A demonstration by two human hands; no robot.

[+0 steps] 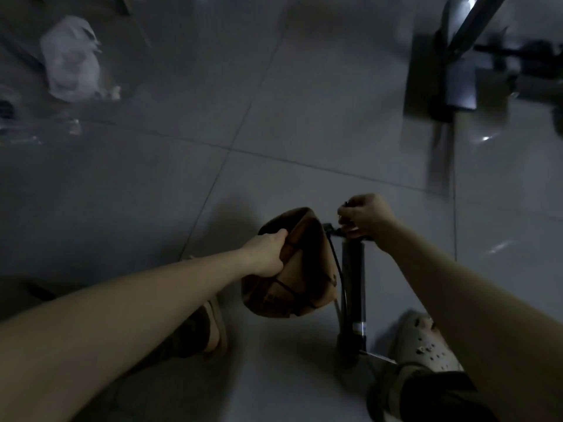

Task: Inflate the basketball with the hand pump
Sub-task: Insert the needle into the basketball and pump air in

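Note:
A deflated, caved-in brown basketball hangs low in the middle of the head view. My left hand grips its folded upper left edge. Right beside the ball stands a dark upright hand pump with a thin black hose curving along the ball. My right hand is curled around something small and dark at the top of the pump, near the hose end; what exactly it pinches is hidden by the fingers.
Grey floor tiles spread all around. A white plastic bag lies far left. A dark metal stand rises at the upper right. My feet in sandals and a perforated clog flank the pump base.

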